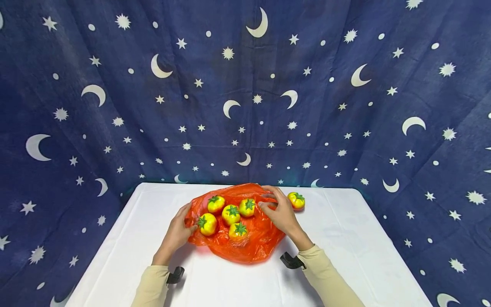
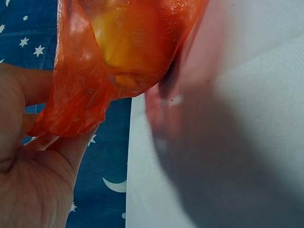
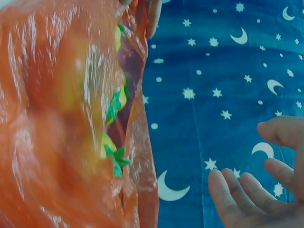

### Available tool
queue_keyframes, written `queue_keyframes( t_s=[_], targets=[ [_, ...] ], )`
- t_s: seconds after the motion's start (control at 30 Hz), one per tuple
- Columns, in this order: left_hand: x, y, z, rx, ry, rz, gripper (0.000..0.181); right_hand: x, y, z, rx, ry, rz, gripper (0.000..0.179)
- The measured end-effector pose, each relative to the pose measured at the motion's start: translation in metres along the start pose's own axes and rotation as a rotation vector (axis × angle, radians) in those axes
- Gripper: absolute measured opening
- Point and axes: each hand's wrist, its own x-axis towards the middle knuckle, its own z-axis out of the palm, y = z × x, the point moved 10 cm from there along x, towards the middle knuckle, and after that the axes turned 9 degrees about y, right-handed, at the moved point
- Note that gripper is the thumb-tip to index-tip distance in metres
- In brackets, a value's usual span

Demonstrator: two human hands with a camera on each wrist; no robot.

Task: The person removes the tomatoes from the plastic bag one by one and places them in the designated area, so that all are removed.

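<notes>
The red plastic bag [image 1: 255,251] lies at the lower centre of the frame on the white table [image 1: 345,243], its left edge pinched in the person's left grip [image 1: 177,230]. The right grip [image 1: 283,215] is relaxed, fingers parted, covering part of the bag's right side. Five yellow fruits [image 1: 229,218] sit inside, undersides hidden, blurred through the film up close; a sixth fruit [image 1: 295,201] rests farther right.

A dark blue curtain patterned with moons and stars [image 1: 245,87] hangs behind a white-covered table [image 1: 341,243].
</notes>
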Motion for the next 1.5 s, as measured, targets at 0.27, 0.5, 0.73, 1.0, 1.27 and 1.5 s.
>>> queue_keyframes(
  t_s=[0.27, 0.5, 0.73, 1.0, 1.27, 1.5],
  targets=[
    [0.002, 0.002, 0.005, -0.009, -0.020, -0.006, 0.083, -0.006, 0.006, 0.018, 0.028, -0.058, 0.026, 0.048],
    [0.002, 0.003, 0.005, -0.008, -0.017, -0.008, 0.085, -0.011, 0.011, 0.035, 0.016, -0.119, 0.083, 0.049],
    [0.003, 0.000, 0.008, -0.008, -0.038, -0.028, 0.085, -0.017, 0.015, 0.046, 0.025, -0.151, 0.111, 0.048],
    [0.001, 0.000, 0.004, 0.007, -0.031, -0.021, 0.086, -0.027, 0.021, 0.066, -0.046, -0.202, 0.101, 0.050],
    [0.001, -0.001, 0.002, 0.008, -0.035, -0.017, 0.085, -0.036, 0.031, 0.081, -0.135, -0.255, 0.121, 0.057],
    [0.001, 0.000, 0.003, 0.009, -0.021, -0.010, 0.084, -0.045, 0.043, 0.087, -0.174, -0.298, 0.137, 0.063]
  ],
)
